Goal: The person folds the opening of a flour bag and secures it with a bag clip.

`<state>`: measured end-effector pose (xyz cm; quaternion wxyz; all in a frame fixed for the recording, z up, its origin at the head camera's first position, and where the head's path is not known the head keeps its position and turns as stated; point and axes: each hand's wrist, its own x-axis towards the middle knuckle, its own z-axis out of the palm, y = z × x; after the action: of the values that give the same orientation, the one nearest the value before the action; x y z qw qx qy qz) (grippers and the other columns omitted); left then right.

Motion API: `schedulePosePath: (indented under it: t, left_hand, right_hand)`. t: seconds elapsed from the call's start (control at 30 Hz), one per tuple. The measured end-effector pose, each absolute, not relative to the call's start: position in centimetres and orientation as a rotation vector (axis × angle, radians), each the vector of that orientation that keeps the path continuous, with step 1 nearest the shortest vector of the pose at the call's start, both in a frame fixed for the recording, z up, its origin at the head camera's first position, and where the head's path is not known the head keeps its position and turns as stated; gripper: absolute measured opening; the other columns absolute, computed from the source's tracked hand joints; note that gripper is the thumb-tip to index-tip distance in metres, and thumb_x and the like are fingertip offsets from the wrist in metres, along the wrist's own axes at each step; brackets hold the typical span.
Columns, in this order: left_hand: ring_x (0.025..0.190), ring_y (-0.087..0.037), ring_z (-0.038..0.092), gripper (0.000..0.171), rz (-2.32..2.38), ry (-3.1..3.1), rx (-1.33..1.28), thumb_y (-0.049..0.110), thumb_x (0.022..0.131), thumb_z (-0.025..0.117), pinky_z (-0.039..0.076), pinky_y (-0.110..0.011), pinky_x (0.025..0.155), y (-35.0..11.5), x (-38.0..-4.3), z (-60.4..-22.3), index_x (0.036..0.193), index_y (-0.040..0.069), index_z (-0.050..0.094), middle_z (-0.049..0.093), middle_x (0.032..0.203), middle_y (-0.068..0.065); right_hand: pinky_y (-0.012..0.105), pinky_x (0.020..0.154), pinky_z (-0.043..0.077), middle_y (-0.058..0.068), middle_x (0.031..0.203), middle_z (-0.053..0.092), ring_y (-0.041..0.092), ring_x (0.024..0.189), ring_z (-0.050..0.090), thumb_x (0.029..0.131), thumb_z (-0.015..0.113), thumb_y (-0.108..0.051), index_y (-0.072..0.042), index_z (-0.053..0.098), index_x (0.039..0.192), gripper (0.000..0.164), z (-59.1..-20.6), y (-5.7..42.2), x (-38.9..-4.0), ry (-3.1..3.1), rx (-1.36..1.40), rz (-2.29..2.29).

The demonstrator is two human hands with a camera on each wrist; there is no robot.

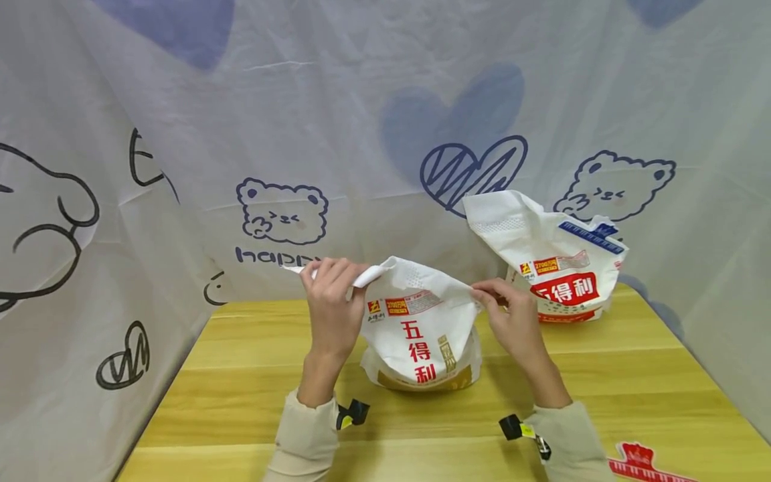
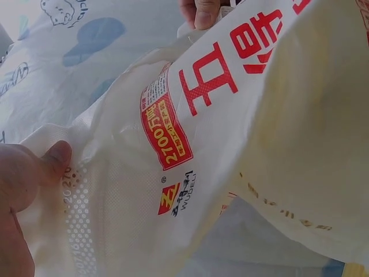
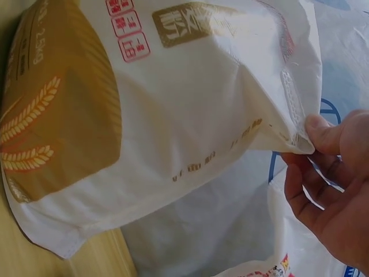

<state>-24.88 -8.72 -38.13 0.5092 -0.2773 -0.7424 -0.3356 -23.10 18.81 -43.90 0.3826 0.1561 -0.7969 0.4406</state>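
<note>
A white flour bag (image 1: 446,308) with red lettering and a gold lower band stands upright on the wooden table. My left hand (image 1: 332,301) grips the bag's top edge at its left end, fingers curled over the rolled-down rim. In the left wrist view, the thumb of that hand (image 2: 29,179) presses near a dotted strip along the top. At the opposite top corner, my right hand (image 1: 515,321) pinches the bag between thumb and fingers. The right wrist view shows this pinch up close, with the bag's gold panel (image 3: 69,109) and wheat print to the left.
Behind and to the right stands a second flour bag (image 1: 560,274), its folded top held by a blue clip (image 1: 593,235). A red clip (image 1: 641,462) lies at the front right of the wooden table (image 1: 241,388). A printed cloth curtain (image 1: 349,134) hangs behind and along both sides.
</note>
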Motion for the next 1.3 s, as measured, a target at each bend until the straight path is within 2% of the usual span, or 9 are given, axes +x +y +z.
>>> schedulePosePath:
  t: [0.3, 0.7, 0.97, 1.2, 1.3]
  left_hand:
    - [0.082, -0.026, 0.059, 0.016, -0.787, -1.756, -0.690, -0.010, 0.080, 0.078, 0.035, -0.055, 0.097, -8.9, -25.4, -38.0, 0.087, 0.004, 0.075, 0.072, 0.081, -0.008]
    - [0.080, -0.025, 0.058, 0.017, -0.799, -1.767, -0.682, -0.011, 0.080, 0.076, 0.035, -0.055, 0.097, -8.8, -25.7, -37.8, 0.087, 0.004, 0.075, 0.072, 0.081, -0.008]
    - [0.083, -0.027, 0.058, 0.016, -0.793, -1.765, -0.683, -0.011, 0.082, 0.076, 0.034, -0.057, 0.098, -8.8, -25.4, -38.1, 0.087, 0.005, 0.075, 0.072, 0.083, -0.008]
    - [0.085, -0.027, 0.058, 0.015, -0.812, -1.766, -0.677, -0.009, 0.083, 0.076, 0.033, -0.056, 0.100, -8.7, -24.8, -38.2, 0.088, 0.005, 0.076, 0.071, 0.082, -0.007]
    - [0.084, -0.027, 0.059, 0.017, -0.814, -1.750, -0.678, -0.011, 0.081, 0.076, 0.034, -0.056, 0.099, -8.6, -25.0, -38.3, 0.087, 0.005, 0.076, 0.071, 0.082, -0.007]
  right_hand:
    - [0.009, 0.071, 0.049, 0.007, 0.088, 0.075, 0.018, 0.075, 0.066, 0.091, 0.074, 0.003, -0.002, 0.077, 0.095, 0.007, -43.8, 19.5, -23.1, -2.060, 0.433, 1.075]
    - [0.011, 0.071, 0.048, 0.010, 0.090, 0.075, 0.017, 0.079, 0.065, 0.091, 0.073, 0.004, -0.002, 0.076, 0.095, 0.008, -43.5, 20.0, -22.9, -2.096, 0.488, 0.988]
    - [0.017, 0.070, 0.053, 0.002, 0.096, 0.075, 0.015, 0.081, 0.064, 0.092, 0.072, 0.004, -0.007, 0.077, 0.102, 0.015, -43.2, 20.8, -22.3, -2.202, 0.462, 1.022]
    - [0.018, 0.078, 0.056, 0.001, 0.101, 0.075, 0.016, 0.090, 0.068, 0.090, 0.077, -0.001, -0.006, 0.076, 0.108, 0.019, -43.4, 22.0, -20.8, -2.253, 0.454, 1.042]
    - [0.022, 0.080, 0.057, 0.000, 0.102, 0.075, 0.016, 0.093, 0.069, 0.088, 0.079, -0.002, -0.006, 0.075, 0.109, 0.021, -43.6, 22.9, -20.1, -2.291, 0.464, 0.995]
